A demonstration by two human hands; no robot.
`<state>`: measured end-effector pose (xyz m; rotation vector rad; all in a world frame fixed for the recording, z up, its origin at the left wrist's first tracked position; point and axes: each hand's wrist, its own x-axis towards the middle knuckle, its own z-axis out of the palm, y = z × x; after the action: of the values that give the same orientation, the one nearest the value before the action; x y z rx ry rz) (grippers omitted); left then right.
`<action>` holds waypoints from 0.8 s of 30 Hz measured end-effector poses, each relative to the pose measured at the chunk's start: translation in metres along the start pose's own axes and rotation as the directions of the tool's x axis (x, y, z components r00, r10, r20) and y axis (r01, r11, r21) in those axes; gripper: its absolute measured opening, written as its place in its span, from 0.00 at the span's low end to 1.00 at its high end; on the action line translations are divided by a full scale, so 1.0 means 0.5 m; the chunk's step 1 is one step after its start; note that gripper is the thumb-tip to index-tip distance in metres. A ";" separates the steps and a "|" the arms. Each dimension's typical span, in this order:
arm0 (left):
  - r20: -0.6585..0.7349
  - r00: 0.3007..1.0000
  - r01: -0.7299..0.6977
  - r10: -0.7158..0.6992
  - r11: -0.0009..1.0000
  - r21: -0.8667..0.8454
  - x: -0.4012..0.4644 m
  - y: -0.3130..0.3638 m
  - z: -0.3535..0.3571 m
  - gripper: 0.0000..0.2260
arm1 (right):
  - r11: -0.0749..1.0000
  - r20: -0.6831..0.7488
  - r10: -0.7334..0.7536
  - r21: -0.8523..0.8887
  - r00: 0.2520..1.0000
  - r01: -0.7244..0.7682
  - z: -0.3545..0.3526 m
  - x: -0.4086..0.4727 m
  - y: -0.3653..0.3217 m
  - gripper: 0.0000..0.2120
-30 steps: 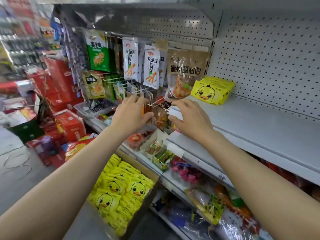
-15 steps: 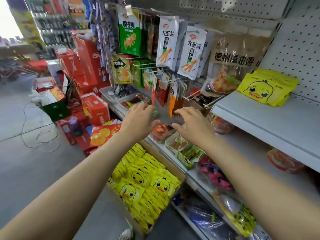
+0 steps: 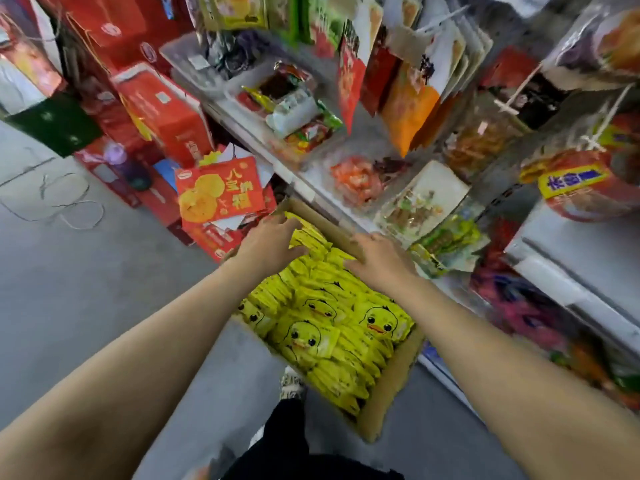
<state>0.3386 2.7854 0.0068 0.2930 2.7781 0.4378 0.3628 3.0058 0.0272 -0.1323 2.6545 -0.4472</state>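
Note:
A cardboard box (image 3: 398, 386) on the floor is packed with several yellow packets printed with a duck face (image 3: 311, 337). My left hand (image 3: 268, 242) reaches over the far end of the box, its fingers spread above the packets. My right hand (image 3: 379, 258) is beside it, also over the far end, with relaxed fingers near the box's far wall. Neither hand holds anything that I can see.
White shelves (image 3: 561, 268) with snack bags run along the right. Packets hang on pegs (image 3: 408, 98) above. Red gift boxes (image 3: 162, 112) and a red packet (image 3: 218, 192) crowd the floor at the left. Grey floor (image 3: 86, 271) lies open to the left. My shoe (image 3: 292, 386) is by the box.
Both hands have dropped from the shelf and the hanging packets down to the box of yellow duck packets. The view has tilted downward.

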 end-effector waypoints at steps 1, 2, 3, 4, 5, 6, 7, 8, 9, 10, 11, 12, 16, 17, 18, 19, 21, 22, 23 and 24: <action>0.063 0.998 0.016 -0.016 1.000 -0.002 0.011 -0.028 0.027 0.25 | 1.000 0.047 0.029 0.008 0.998 -0.030 0.032 0.018 0.002 0.24; 0.119 0.992 0.034 -0.032 0.999 -0.013 0.019 -0.054 0.053 0.26 | 0.998 0.084 0.055 0.020 0.995 -0.057 0.064 0.035 0.006 0.24; 0.174 0.984 0.055 -0.050 0.998 -0.027 0.026 -0.081 0.084 0.27 | 0.996 0.114 0.082 0.019 0.990 -0.085 0.094 0.048 0.008 0.24; 0.216 0.975 0.067 -0.057 0.997 -0.040 0.028 -0.103 0.108 0.27 | 0.994 0.145 0.106 0.017 0.984 -0.110 0.123 0.057 0.014 0.24; 0.268 0.961 0.077 -0.061 0.996 -0.050 0.029 -0.124 0.134 0.28 | 0.991 0.189 0.127 0.012 0.974 -0.131 0.148 0.064 0.017 0.24; 0.315 0.947 0.084 -0.060 0.994 -0.063 0.028 -0.143 0.160 0.28 | 0.989 0.236 0.141 0.018 0.961 -0.150 0.175 0.071 0.020 0.24; 0.352 0.934 0.096 -0.062 0.992 -0.080 0.026 -0.160 0.184 0.27 | 0.985 0.281 0.158 0.020 0.947 -0.170 0.200 0.079 0.024 0.24; 0.380 0.923 0.106 -0.064 0.990 -0.091 0.021 -0.176 0.206 0.26 | 0.981 0.313 0.172 0.032 0.934 -0.192 0.225 0.087 0.029 0.25; 0.397 0.916 0.112 -0.066 0.989 -0.096 0.015 -0.192 0.227 0.25 | 0.976 0.338 0.189 0.043 0.922 -0.215 0.246 0.095 0.031 0.25; 0.410 0.910 0.110 -0.064 0.990 -0.089 0.011 -0.206 0.244 0.24 | 0.971 0.348 0.196 0.059 0.917 -0.230 0.267 0.102 0.036 0.25; 0.426 0.902 0.106 -0.066 0.992 -0.071 0.008 -0.219 0.259 0.25 | 0.967 0.356 0.209 0.061 0.911 -0.246 0.284 0.110 0.039 0.26; 0.436 0.898 0.098 -0.067 0.994 -0.049 0.006 -0.230 0.270 0.25 | 0.964 0.364 0.216 0.067 0.906 -0.256 0.302 0.117 0.044 0.27; 0.440 0.897 0.051 -0.037 0.998 -0.020 0.015 -0.263 0.291 0.27 | 0.963 0.365 0.229 0.050 0.902 -0.264 0.345 0.142 0.057 0.27; 0.445 0.895 0.036 -0.021 0.999 -0.026 0.019 -0.271 0.295 0.27 | 0.963 0.361 0.233 0.044 0.903 -0.266 0.350 0.148 0.059 0.27; 0.450 0.893 0.019 -0.002 0.999 -0.032 0.021 -0.278 0.298 0.27 | 0.962 0.352 0.239 0.042 0.905 -0.270 0.356 0.155 0.063 0.26; 0.454 0.891 0.008 0.011 0.999 -0.040 0.023 -0.285 0.302 0.27 | 0.960 0.344 0.247 0.039 0.906 -0.276 0.360 0.160 0.065 0.26; 0.445 0.895 0.003 0.021 0.999 -0.052 0.023 -0.296 0.311 0.27 | 0.958 0.320 0.260 0.034 0.911 -0.285 0.368 0.169 0.071 0.24; 0.426 0.904 0.003 0.023 0.998 -0.060 0.023 -0.299 0.315 0.25 | 0.957 0.307 0.266 0.034 0.914 -0.290 0.374 0.172 0.073 0.23; 0.402 0.915 0.004 0.024 0.998 -0.070 0.023 -0.302 0.319 0.24 | 0.954 0.300 0.275 0.036 0.913 -0.299 0.378 0.174 0.075 0.21; 0.377 0.926 0.005 0.024 0.997 -0.076 0.023 -0.302 0.322 0.22 | 0.952 0.293 0.281 0.040 0.914 -0.305 0.383 0.176 0.076 0.20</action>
<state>0.3589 2.6900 -0.1913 0.3336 2.3781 0.4364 0.3675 2.9721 -0.1841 0.2126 2.3165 -0.4053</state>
